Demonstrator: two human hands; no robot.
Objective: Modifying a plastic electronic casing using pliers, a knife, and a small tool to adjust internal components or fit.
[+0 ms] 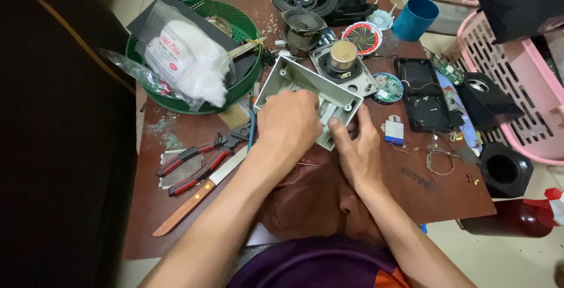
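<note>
Grey plastic housing (305, 88), under left hand (288, 125)

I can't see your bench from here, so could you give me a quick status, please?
Left hand inside grey plastic housing. Right hand gripping its near edge. Pliers and speaker driver alongside.

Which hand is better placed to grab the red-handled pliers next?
Left, probably. The left hand lies on the grey housing nearest the pliers; the right hand grips the housing's far edge.
</note>
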